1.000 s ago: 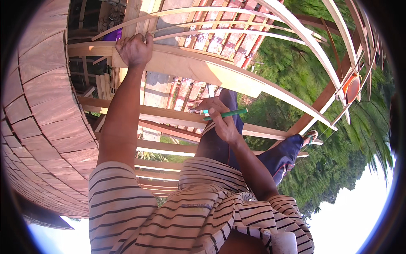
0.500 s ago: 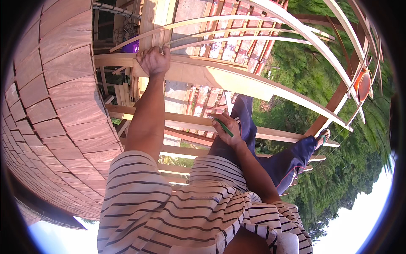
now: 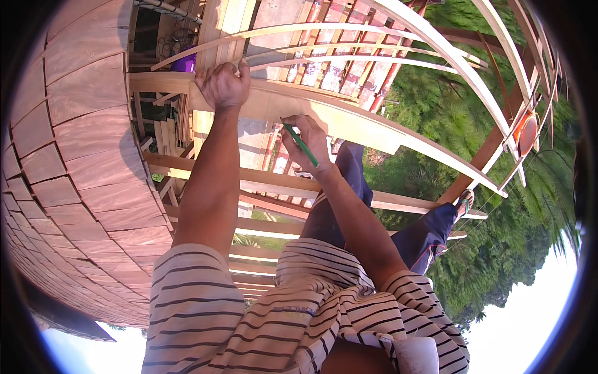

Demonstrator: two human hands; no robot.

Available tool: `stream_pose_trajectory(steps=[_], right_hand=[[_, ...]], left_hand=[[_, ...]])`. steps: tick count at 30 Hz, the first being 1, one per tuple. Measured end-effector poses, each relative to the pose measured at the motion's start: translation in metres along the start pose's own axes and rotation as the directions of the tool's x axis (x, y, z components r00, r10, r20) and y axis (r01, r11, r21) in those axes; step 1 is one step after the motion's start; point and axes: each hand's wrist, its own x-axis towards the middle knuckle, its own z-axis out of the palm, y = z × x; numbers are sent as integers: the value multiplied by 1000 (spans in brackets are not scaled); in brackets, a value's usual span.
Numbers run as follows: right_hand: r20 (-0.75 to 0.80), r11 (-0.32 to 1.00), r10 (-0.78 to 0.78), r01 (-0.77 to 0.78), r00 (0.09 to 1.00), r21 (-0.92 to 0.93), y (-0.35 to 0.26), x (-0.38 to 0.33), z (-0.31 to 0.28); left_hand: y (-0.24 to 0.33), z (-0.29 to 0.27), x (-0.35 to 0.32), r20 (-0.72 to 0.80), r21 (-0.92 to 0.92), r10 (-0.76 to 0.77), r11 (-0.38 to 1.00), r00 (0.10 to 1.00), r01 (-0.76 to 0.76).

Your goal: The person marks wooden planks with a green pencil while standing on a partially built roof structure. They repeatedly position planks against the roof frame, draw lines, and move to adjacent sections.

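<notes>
Leaning over the open timber framing, the person clamps the left hand (image 3: 223, 84) over the upper edge of a pale board (image 3: 349, 124), its fingers curled down tight on the wood. The right hand (image 3: 308, 143) has its fingers closed around a slim green pencil (image 3: 301, 146), held aslant just by the board's lower edge; from where I stand I cannot tell whether the tip touches. That board slants across the frame, with thin curved strips (image 3: 349, 28) arching beyond it and a lower beam (image 3: 268, 181) running nearer the person's body. Reddish wooden shingles (image 3: 93, 149) cover the curved surface at the left, and green foliage (image 3: 486, 249) fills the right, below the framing.
</notes>
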Motion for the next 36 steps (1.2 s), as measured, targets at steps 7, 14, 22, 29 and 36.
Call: stream_pose_trajectory(steps=[7,14,22,29,36], right_hand=[[-4,988,-89,88,996,-125,0,36,23],[19,953,-109,110,994,-283,-5,41,30],[60,923,-147,159,987,-351,-5,42,30],[112,946,-159,184,981,-267,-1,39,24],[-33,984,-50,44,998,-175,2,38,27]], left_hand=[[2,-4,1,13,-24,-27,999,1000,28],[0,-3,1,16,-41,-13,999,1000,14],[1,-3,2,10,-30,-4,1000,1000,4],[0,-2,1,24,-51,-14,999,1000,15],[2,-6,1,-13,-62,-8,998,1000,7]])
